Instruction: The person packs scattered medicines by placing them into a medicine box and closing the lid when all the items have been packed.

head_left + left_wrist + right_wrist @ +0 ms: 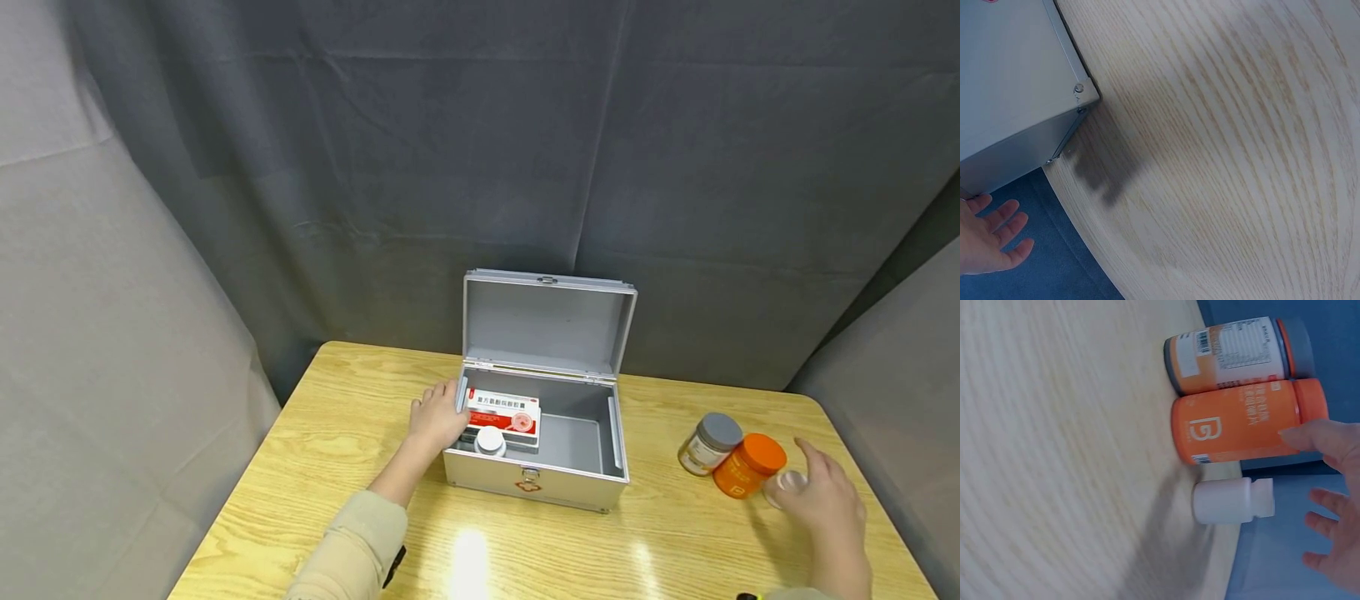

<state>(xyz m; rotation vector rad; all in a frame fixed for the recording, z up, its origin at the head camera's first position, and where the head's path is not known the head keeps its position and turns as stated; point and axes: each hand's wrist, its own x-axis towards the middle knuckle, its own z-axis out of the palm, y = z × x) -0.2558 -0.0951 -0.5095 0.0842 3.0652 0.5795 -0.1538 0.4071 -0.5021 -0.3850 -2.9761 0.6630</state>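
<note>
A silver metal case point(540, 493) stands with its lid raised. At the case's left side is my left hand point(438, 417), touching it near the rim; the left wrist view has its fingers point(1004, 234) loosely spread against that side. Inside the case's left part lie a red-and-white medicine box point(502, 408) and a white-capped bottle point(491, 442). On the right, my right hand point(825, 496) reaches with spread fingers over a small white bottle point(1222, 501). Its thumb point(1316, 437) overlaps the orange jar point(1241, 425) in the right wrist view; contact cannot be told.
A grey-lidded jar point(708, 446) stands against the orange jar, on its left. The wooden table point(360, 400) ends in front of a dark grey curtain point(420, 167). Lighter grey cloth point(97, 375) hangs at the sides.
</note>
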